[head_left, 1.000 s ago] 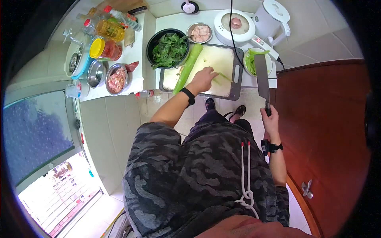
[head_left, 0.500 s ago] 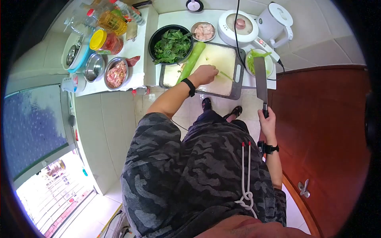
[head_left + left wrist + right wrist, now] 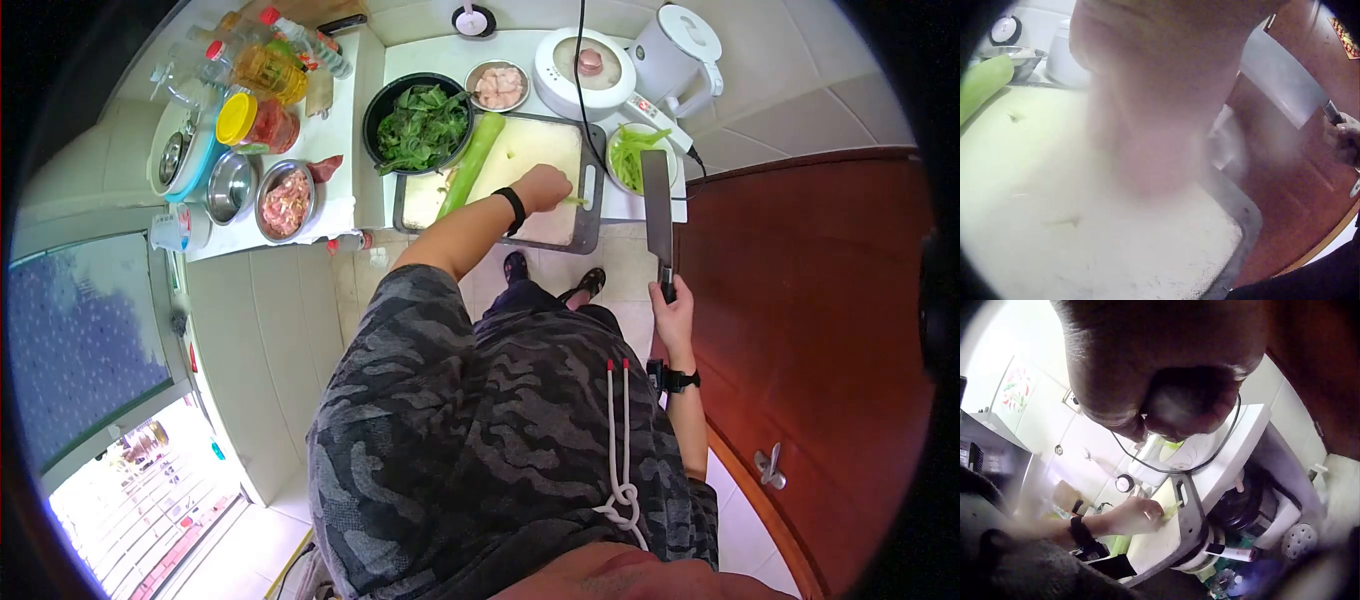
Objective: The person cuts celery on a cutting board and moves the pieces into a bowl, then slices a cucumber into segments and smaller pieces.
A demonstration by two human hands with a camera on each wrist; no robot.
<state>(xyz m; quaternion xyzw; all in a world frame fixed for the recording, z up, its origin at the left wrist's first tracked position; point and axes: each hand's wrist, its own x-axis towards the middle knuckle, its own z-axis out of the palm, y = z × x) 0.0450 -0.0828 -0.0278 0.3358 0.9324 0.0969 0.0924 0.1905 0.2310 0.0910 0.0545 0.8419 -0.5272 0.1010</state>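
Note:
My left hand [image 3: 542,188] is low over the right part of the cutting board [image 3: 520,222], its fingers pinching thin green vegetable strips [image 3: 1172,511]. One end shows past the fingers in the head view. My right hand [image 3: 674,312] grips the black handle of a cleaver [image 3: 658,205], held off the board's right side with its broad blade pointing away from me. A long, pale green peeled stem [image 3: 472,165], like celtuce, lies along the board's left. Cut green strips [image 3: 630,155] fill a bowl [image 3: 645,188] beyond the board, partly behind the blade.
A black pot [image 3: 376,110] of leaves overlaps the board's far left corner. Behind stand a bowl of pale meat pieces [image 3: 498,88], a white lidded cooker [image 3: 570,80] and a kettle [image 3: 680,55]. The left counter carries bottles, a yellow-lidded jar [image 3: 258,122] and meat [image 3: 286,203].
My left hand has moved right across the board onto the green strips and its fingers have closed on them. The right hand still holds the cleaver in nearly the same place.

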